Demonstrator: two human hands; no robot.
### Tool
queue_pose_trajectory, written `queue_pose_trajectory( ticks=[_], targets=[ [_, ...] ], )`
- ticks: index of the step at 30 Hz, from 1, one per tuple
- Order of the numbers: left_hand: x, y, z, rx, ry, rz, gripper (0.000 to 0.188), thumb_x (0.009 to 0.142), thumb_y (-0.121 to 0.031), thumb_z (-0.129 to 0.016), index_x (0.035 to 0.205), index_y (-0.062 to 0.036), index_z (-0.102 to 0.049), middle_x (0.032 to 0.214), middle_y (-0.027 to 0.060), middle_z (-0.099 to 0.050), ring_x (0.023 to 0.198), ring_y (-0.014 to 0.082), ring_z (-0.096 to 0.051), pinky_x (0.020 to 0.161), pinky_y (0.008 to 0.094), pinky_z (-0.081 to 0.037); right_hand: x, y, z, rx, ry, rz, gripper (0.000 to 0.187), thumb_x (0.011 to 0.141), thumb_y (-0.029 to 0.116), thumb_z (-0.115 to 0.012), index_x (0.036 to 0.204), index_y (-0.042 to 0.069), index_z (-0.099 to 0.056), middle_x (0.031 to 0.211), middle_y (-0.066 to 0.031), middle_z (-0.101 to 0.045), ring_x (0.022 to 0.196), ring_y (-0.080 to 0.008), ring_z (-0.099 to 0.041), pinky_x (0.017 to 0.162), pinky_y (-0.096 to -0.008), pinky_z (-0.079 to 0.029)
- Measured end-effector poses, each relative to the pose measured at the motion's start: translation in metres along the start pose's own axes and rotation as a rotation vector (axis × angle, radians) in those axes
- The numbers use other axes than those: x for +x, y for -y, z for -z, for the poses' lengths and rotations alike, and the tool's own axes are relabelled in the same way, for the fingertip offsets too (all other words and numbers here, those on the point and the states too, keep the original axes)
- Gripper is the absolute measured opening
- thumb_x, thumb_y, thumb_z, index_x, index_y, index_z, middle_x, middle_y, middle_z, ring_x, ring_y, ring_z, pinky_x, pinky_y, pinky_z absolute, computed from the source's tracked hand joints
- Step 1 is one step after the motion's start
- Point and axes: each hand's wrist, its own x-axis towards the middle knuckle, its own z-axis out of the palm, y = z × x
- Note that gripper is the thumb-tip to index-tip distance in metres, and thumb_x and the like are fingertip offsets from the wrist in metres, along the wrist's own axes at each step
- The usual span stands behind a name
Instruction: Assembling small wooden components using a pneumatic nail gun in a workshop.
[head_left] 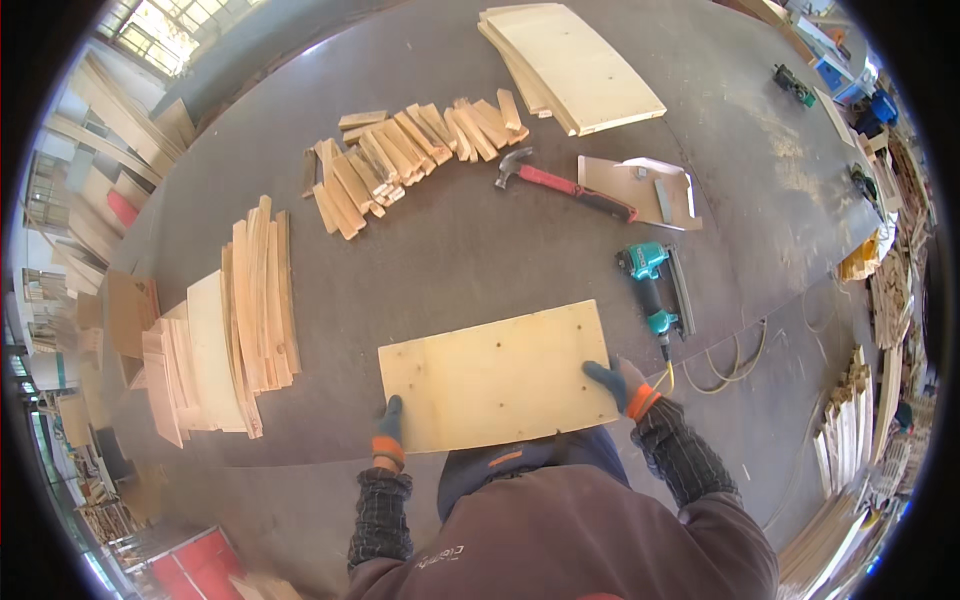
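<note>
A pale rectangular plywood panel [490, 375] lies in front of me at the table's near edge, slightly tilted up to the right. My left hand [390, 425], in a grey-blue glove with an orange cuff, grips its left edge near the lower corner. At the right edge my right hand [615, 385], gloved alike, has its thumb on the panel's face; its other fingers are mostly hidden. Beyond the right hand lies a teal air stapler [652, 290] with a hose attached. Farther off rests a claw hammer [565, 188] with a red and black handle.
Short wood blocks [390, 155] lie in a row at the far middle. Long wood strips [260, 300] are stacked at left. More panels [575, 65] sit at the far right, near an open cardboard box [640, 190] holding staples. A yellowish hose [738, 370] trails at right.
</note>
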Motion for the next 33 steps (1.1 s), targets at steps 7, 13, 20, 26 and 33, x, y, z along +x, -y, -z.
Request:
queue_pose_trajectory(
  ticks=[7,13,20,26,33],
  targets=[
    [0.003,-0.107,-0.050,-0.335,0.016,-0.429,0.037,0.105,-0.033,-0.067,0.120,-0.0002,-0.072,0.106,0.0048,-0.074,0.091,0.0170,-0.069,0.081,0.0326,-0.056,-0.019,0.028,0.032,0.370,-0.149,0.491,0.063,0.103,0.043,-0.068,0.144,-0.002,-0.055,0.126,-0.0126,-0.070,0.110,-0.0239,-0.071,0.092,-0.0380,-0.060],
    [0.008,-0.057,-0.054,-0.342,0.036,-0.348,0.030,0.103,-0.024,-0.068,0.118,0.0007,-0.074,0.103,0.0067,-0.073,0.091,0.0164,-0.068,0.081,0.0313,-0.055,0.025,0.151,0.048,0.831,-0.257,0.733,0.061,0.105,0.042,-0.066,0.144,-0.003,-0.055,0.135,-0.0148,-0.068,0.115,-0.0290,-0.070,0.097,-0.0427,-0.059],
    [-0.041,0.025,-0.045,-0.072,-0.073,-0.331,0.033,0.100,-0.022,-0.066,0.116,0.0059,-0.075,0.101,0.0072,-0.075,0.092,0.0168,-0.067,0.084,0.0327,-0.054,0.139,0.313,0.044,0.974,-0.350,0.735,0.055,0.104,0.044,-0.067,0.143,0.007,-0.059,0.132,-0.0115,-0.071,0.122,-0.0304,-0.067,0.102,-0.0481,-0.055],
    [-0.045,0.066,-0.024,-0.022,-0.145,-0.283,0.025,0.098,-0.021,-0.066,0.109,-0.0003,-0.076,0.087,0.0008,-0.069,0.079,0.0118,-0.060,0.074,0.0285,-0.049,0.276,0.245,0.170,0.233,-0.460,0.947,0.028,0.109,0.033,-0.055,0.122,0.012,-0.069,0.111,-0.0098,-0.071,0.102,-0.0240,-0.065,0.102,-0.0409,-0.051],
    [-0.056,0.087,0.025,0.189,-0.482,-0.333,0.029,0.095,-0.028,-0.068,0.100,-0.0001,-0.074,0.081,0.0157,-0.072,0.074,0.0279,-0.068,0.070,0.0414,-0.051,0.209,0.103,0.051,0.421,-0.024,0.469,0.022,0.107,0.025,-0.056,0.116,0.007,-0.066,0.113,-0.0063,-0.067,0.101,-0.0194,-0.063,0.090,-0.0346,-0.053]
  ],
)
